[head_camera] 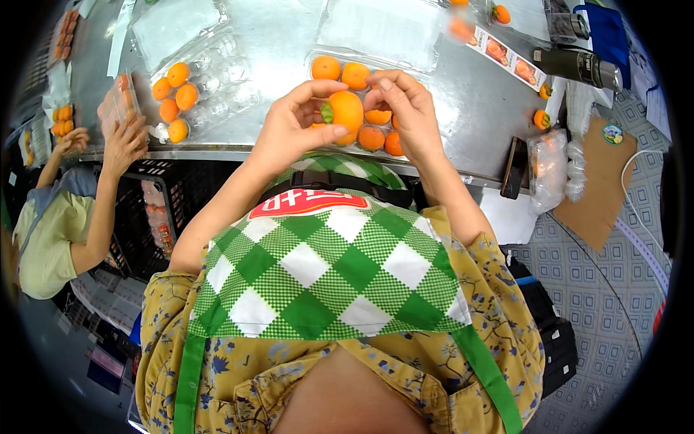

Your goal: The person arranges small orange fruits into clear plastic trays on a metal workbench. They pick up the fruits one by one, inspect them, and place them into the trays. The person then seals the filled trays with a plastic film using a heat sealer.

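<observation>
An orange persimmon [347, 110] with a green calyx is held in my left hand [290, 122], between thumb and fingers. Close by on its right is my right hand [410, 108], fingers bent and thumb near the index finger. Whether something small is pinched there cannot be made out. Below both hands, on the metal table, lies a clear plastic tray [310, 58] with several persimmons [371, 138] in its cups. The hands and the held fruit hide part of it. Its clear lid [379, 30] is folded back on the far side.
Left, another clear tray [225, 81] holds several persimmons; beyond it, a co-worker's hand [123, 144] rests on a packed box [115, 103]. Right are a picture-label strip [508, 58], a dark bottle [569, 66], loose persimmons [542, 119] and a phone [514, 168] at the table edge.
</observation>
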Tool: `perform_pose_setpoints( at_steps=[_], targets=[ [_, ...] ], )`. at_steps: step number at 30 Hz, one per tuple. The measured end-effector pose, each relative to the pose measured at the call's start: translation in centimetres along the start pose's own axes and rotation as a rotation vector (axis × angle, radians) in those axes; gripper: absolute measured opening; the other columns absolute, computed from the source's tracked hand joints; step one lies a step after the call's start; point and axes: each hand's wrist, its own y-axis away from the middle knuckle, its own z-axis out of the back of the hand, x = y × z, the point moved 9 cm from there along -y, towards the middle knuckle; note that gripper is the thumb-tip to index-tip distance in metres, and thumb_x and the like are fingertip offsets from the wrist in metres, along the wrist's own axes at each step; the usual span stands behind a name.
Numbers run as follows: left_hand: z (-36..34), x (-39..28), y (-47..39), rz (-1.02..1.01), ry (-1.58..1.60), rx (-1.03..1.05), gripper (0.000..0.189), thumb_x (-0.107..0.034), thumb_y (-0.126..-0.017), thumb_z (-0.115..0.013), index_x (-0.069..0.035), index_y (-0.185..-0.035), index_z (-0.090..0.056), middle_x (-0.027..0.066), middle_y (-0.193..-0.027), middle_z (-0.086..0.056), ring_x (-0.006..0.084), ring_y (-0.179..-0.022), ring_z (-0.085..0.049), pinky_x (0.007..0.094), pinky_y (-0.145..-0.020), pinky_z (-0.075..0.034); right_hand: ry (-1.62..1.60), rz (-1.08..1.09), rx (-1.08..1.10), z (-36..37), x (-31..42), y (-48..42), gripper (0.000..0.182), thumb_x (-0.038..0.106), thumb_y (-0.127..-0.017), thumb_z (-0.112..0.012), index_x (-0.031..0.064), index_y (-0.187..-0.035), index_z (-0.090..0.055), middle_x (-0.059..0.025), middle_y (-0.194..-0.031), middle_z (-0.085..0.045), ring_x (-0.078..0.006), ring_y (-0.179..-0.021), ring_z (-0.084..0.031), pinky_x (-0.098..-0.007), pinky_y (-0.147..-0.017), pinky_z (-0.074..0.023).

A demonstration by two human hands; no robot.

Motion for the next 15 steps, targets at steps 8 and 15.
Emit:
perform_pose_setpoints(
  at_steps=[8,15],
  targets=[
    [-0.5,2.4,0.3,0.247,0.458,0.04,0.051,-0.043,-0.097,-0.04,-0.001,-0.126,-0.046,0.0135,-0.115,-0.059,0.0228,-0.101,-0.062,0.0365,-0.085,-0.053,0.48,0.512,0.167,-3.6,5.9,2.2,0.055,0.016,-0.071,-0.072,0.0043,-0.121,-0.055,-0.0098,-0.118,-0.056,-0.0252,-0.115,-0.05,-0.0373,-0.095,-0.0416],
    [-1.0,3.6,0.9,0.406,0.501,0.086,0.06,-0.052,-0.099,-0.023,-0.003,-0.126,-0.044,0.0155,-0.113,-0.061,0.0255,-0.094,-0.066,0.0387,-0.082,-0.054,0.524,0.598,0.256,-5.3,5.9,2.7,0.062,0.013,-0.067,-0.072,0.0073,-0.125,-0.052,-0.011,-0.123,-0.053,-0.0275,-0.118,-0.048,-0.0364,-0.097,-0.0416]
  ],
)
